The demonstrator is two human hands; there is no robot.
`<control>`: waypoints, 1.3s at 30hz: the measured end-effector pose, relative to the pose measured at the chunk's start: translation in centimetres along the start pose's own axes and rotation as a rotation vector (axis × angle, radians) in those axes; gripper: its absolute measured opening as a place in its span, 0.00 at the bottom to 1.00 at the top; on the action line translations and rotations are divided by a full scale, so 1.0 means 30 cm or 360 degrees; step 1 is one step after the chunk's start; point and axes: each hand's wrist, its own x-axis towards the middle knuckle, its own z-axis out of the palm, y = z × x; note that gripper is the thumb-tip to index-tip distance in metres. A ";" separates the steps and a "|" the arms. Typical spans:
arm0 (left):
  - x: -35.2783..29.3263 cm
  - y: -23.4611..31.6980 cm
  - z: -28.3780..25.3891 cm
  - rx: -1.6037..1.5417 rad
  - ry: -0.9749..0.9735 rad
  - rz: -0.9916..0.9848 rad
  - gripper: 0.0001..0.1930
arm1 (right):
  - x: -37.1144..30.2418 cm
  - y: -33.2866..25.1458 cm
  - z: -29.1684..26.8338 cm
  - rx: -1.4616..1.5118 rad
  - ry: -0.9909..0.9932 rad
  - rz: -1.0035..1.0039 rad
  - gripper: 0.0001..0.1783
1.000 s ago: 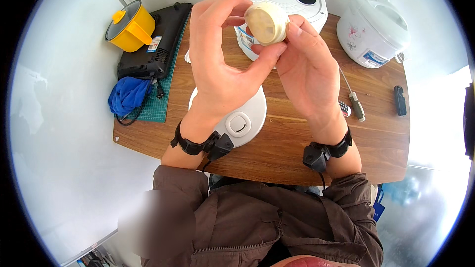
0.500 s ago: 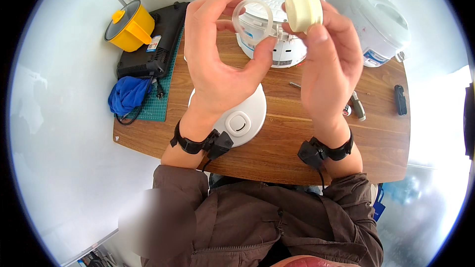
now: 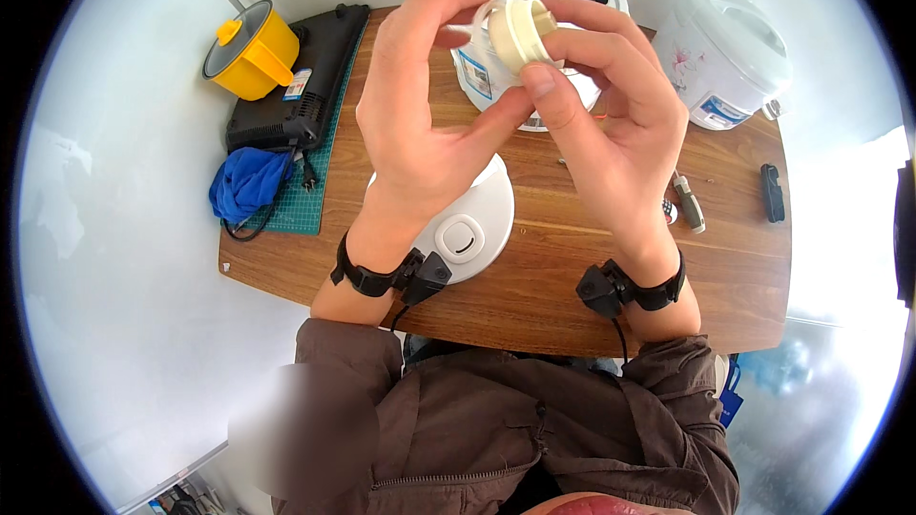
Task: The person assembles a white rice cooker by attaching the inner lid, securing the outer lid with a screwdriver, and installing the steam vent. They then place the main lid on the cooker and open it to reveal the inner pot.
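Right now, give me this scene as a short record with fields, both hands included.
Left hand: about translucent plastic ring, grip unclear
Right hand: gripping cream cylindrical plastic part
Ring position: at the part's left end
Table: brown, wood-grained
Left side: yellow pot with grey lid, on black flat appliance
Right side: white lidded rice cooker, grey-handled screwdriver
Near side: white round lid

Cream cylindrical plastic cap: smooth, matt. Brown curve-edged wood-grain tabletop: smooth. Rounded blue cloth bundle, 9 o'clock: creased.
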 end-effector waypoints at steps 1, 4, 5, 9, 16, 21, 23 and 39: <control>-0.003 -0.001 0.002 -0.0027 0.0004 -0.0028 0.46 | -0.001 0.000 0.004 0.0109 -0.0020 0.0083 0.09; -0.003 -0.013 -0.007 0.0118 -0.0088 0.0097 0.45 | -0.011 -0.010 0.017 0.0455 -0.0047 0.0360 0.11; -0.007 -0.020 -0.002 0.0047 -0.0072 0.0075 0.45 | -0.014 -0.016 0.024 0.0580 -0.0037 0.0470 0.12; 0.016 0.008 -0.018 0.0104 -0.0249 0.0031 0.43 | -0.010 -0.040 0.004 0.0764 -0.0146 0.0729 0.13; 0.022 -0.024 0.042 0.0330 -0.0053 0.0244 0.35 | -0.012 -0.031 0.007 0.0928 -0.0230 0.0828 0.15; 0.013 -0.008 0.015 0.0213 -0.0259 0.0089 0.45 | -0.011 -0.032 0.015 0.1013 -0.0257 0.0945 0.17; 0.008 -0.009 0.014 0.0170 -0.0269 0.0046 0.45 | -0.012 -0.028 0.002 0.1068 -0.0287 0.1096 0.18; 0.006 -0.059 -0.027 -0.0124 -0.0088 -0.0197 0.34 | 0.136 0.086 -0.246 0.0492 0.0103 0.0855 0.23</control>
